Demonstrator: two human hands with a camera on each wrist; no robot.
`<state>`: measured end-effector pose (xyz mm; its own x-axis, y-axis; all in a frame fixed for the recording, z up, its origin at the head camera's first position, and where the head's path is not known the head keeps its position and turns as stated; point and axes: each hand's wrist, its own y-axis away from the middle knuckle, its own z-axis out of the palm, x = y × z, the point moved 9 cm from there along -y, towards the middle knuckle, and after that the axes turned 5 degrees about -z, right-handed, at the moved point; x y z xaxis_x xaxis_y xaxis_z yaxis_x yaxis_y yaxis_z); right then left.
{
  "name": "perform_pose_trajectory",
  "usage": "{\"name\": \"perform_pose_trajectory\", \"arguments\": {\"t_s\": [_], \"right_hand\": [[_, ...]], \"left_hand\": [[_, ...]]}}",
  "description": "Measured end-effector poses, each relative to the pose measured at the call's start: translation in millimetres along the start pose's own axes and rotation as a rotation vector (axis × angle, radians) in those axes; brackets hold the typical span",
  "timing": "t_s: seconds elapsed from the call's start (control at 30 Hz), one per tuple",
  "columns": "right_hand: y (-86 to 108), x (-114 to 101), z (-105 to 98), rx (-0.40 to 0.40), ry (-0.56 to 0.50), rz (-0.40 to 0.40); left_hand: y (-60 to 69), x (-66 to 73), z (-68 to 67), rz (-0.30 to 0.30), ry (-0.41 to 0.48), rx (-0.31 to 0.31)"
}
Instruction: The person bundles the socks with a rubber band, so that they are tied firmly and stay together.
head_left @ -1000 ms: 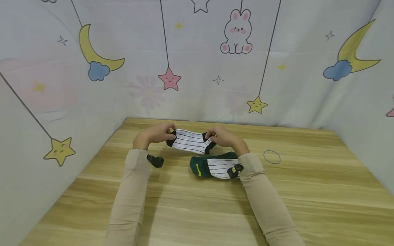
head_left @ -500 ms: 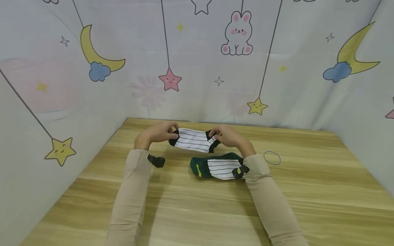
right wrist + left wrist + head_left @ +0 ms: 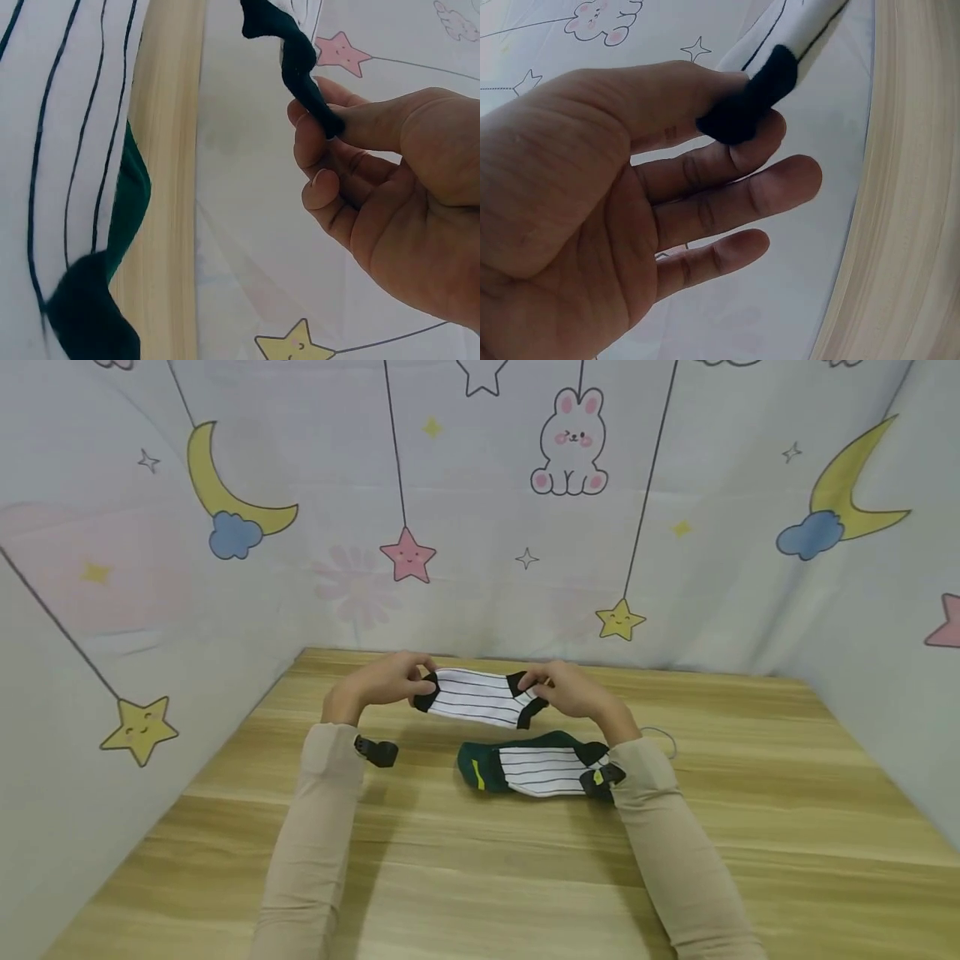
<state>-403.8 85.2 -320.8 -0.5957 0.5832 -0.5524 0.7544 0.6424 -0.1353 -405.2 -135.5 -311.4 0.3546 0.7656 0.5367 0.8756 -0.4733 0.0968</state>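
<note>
A white sock [image 3: 476, 697] with thin dark stripes and black ends is stretched sideways between both hands, over the far part of the table. My left hand [image 3: 390, 679] pinches its black toe [image 3: 742, 105] between thumb and forefinger, the other fingers held out loosely. At the opposite end, my right hand [image 3: 570, 687] pinches the dark cuff [image 3: 304, 67] with thumb and fingertips. Nearer to me lies a matching striped sock [image 3: 540, 772] on top of a dark green sock [image 3: 480, 767] with a yellow mark. The right wrist and its camera partly hide that pair.
A thin bluish loop [image 3: 667, 737] lies to the right, partly behind the right sleeve. The wood-grain table [image 3: 480, 877] ends at a white printed curtain [image 3: 480, 602] behind and at both sides. A small black camera [image 3: 377, 752] is strapped to the left wrist.
Both hands have shifted slightly right and up with the sock between them. The right forearm moved right, uncovering more of the striped sock below and covering part of the loop.
</note>
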Motion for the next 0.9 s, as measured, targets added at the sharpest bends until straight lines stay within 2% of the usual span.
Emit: {"name": "perform_pose_trajectory", "arguments": {"t_s": [0.33, 0.57, 0.73, 0.9], "right_hand": [[12.1, 6, -8, 0.007, -0.044, 0.012], [21.0, 7, -15, 0.012, -0.028, -0.006], [27.4, 8, -21, 0.016, -0.023, -0.005], [37.2, 7, -29, 0.019, -0.027, 0.003]], "left_hand": [[-2.6, 8.5, -0.1, 0.052, -0.002, 0.025], [-4.9, 14.2, 1.5, 0.076, 0.014, 0.027], [-5.5, 20.0, 1.2, 0.108, 0.033, 0.039], [-6.6, 24.6, 4.4, 0.133, 0.075, 0.025]]}}
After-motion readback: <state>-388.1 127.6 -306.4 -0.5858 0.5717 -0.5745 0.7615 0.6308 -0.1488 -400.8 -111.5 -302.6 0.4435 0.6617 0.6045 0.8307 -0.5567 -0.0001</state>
